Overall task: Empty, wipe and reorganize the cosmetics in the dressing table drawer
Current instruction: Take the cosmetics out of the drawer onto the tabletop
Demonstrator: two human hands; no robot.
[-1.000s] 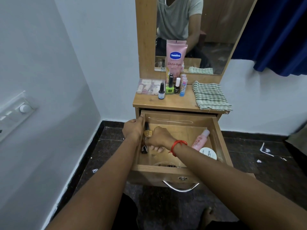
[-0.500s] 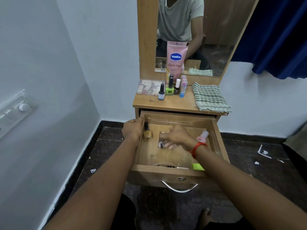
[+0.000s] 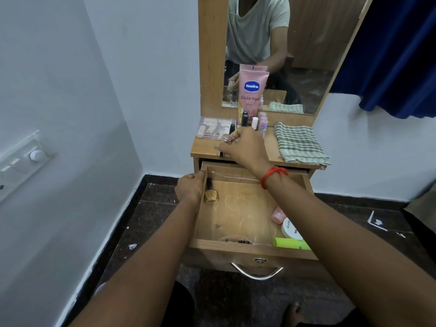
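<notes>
While the drawer (image 3: 240, 208) stands open with a green tube (image 3: 291, 243) in its front right corner, the left hand (image 3: 191, 190) grips its left wall beside a gold nail polish bottle (image 3: 210, 194); the right hand (image 3: 245, 149) pinches a small pink bottle (image 3: 226, 138) over the tabletop (image 3: 205, 149) front edge.

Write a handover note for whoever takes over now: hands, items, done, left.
Left hand grips the left wall of the drawer. Right hand holds a small bottle over the tabletop, not yet set down.
In the drawer: yellow nail polish, pink bottle, white jar, green tube.
On top: pink tube, clear box, folded cloth, row of bottles.
Done: emptying partly. Left: take out the rest, wipe, put everything back in order.
</notes>
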